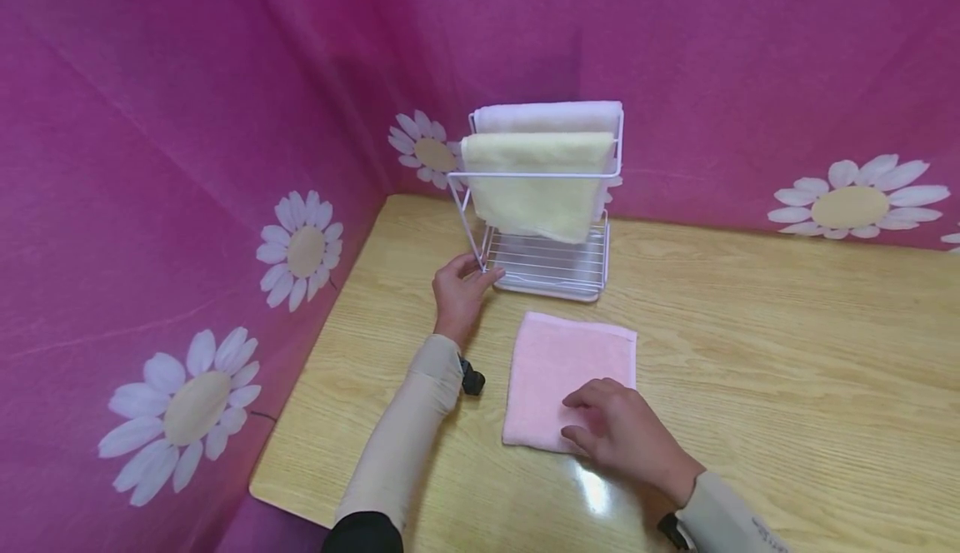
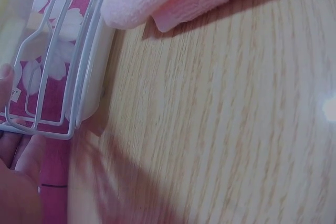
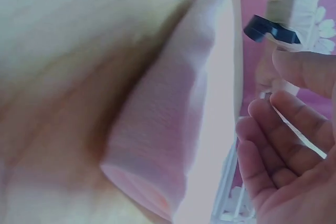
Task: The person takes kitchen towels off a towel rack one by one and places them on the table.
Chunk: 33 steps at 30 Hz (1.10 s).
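A white wire drying rack [image 1: 551, 274] stands on the table, and my left hand [image 1: 459, 293] grips its front left corner. The thumb lies over the corner wire, and in the left wrist view some fingers are behind the wires. A yellow towel [image 1: 536, 191] hangs over the rack's bar, in front of a white towel [image 1: 551, 116]. Folded into a rough square, a pink towel [image 1: 555, 361] lies in front of the rack. My right hand [image 1: 626, 428] hovers over its lower right part, fingers loosely bent and holding nothing; in the right wrist view the palm shows bare.
The wooden table [image 1: 787, 386] extends to the right, with its left edge near my left arm. A magenta cloth [image 1: 690, 53] with white daisies covers the walls behind and to the left. Each wrist wears a small black camera [image 1: 471, 376].
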Each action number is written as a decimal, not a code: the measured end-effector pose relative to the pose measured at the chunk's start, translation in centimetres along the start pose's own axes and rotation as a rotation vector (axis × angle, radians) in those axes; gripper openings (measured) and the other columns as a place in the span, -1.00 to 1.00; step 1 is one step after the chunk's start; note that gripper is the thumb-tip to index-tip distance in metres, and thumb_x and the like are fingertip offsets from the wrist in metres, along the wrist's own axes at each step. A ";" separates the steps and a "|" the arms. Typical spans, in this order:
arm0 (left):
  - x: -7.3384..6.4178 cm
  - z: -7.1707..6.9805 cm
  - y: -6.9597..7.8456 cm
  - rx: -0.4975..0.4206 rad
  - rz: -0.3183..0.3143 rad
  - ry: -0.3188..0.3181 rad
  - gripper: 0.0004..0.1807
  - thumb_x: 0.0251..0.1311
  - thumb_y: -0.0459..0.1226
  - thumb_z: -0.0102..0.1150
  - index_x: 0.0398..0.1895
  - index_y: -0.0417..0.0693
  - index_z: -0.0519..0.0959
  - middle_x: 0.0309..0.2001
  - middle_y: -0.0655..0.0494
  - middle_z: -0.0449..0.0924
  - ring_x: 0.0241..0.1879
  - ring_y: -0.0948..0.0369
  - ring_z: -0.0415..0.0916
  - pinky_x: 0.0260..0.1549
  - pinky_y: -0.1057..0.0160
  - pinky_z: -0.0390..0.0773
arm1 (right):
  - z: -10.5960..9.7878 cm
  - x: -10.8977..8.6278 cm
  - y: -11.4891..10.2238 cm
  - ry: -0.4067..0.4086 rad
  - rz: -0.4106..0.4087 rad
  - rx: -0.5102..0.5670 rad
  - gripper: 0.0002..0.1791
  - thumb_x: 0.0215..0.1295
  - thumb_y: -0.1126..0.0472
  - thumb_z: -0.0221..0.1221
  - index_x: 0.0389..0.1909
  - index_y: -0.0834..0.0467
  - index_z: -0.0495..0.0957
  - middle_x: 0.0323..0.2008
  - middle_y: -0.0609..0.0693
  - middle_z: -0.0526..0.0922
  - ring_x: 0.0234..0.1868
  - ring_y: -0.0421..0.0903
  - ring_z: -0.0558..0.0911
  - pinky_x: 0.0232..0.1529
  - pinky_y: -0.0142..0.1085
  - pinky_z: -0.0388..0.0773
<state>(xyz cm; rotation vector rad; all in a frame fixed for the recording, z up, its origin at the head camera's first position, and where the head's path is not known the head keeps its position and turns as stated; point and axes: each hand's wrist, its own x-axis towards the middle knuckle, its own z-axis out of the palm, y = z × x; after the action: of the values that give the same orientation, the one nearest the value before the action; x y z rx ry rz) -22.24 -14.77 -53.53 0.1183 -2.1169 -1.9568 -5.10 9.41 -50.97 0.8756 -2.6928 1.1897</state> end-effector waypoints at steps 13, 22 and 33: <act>-0.2 -0.1 0.1 0.033 0.002 0.007 -0.64 -0.20 -0.34 0.46 -0.23 -0.17 0.63 -0.21 -0.25 0.59 -0.15 -0.10 0.55 -0.22 0.34 0.60 | -2.9 2.8 -0.9 0.061 -0.051 -0.022 -0.65 -0.12 0.10 0.41 -0.26 0.12 0.62 -0.30 -0.16 0.64 -0.21 -0.25 0.57 -0.21 -0.30 0.57; -0.3 0.0 0.2 0.050 -0.033 0.013 -0.56 -0.19 -0.34 0.45 -0.16 -0.28 0.59 -0.19 -0.21 0.59 -0.17 0.00 0.57 -0.21 0.34 0.59 | -5.5 5.2 -2.0 0.096 -0.093 -0.041 -0.62 -0.10 0.11 0.40 -0.21 0.15 0.62 -0.27 -0.09 0.66 -0.17 -0.19 0.59 -0.17 -0.24 0.57; -0.3 -0.1 0.2 0.016 -0.007 0.002 -0.57 -0.19 -0.37 0.44 -0.16 -0.33 0.57 -0.20 -0.26 0.58 -0.17 -0.06 0.56 -0.24 0.35 0.60 | -8.9 8.8 -3.2 0.161 -0.163 -0.087 -0.62 -0.07 0.10 0.38 -0.19 0.15 0.62 -0.27 -0.06 0.66 -0.21 -0.15 0.60 -0.19 -0.23 0.57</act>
<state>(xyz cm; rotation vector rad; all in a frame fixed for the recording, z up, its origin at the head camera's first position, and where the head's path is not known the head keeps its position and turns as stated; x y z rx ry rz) -21.92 -14.74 -53.35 0.1302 -2.1339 -1.9436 -12.22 9.71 -40.18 0.9245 -2.4730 1.0531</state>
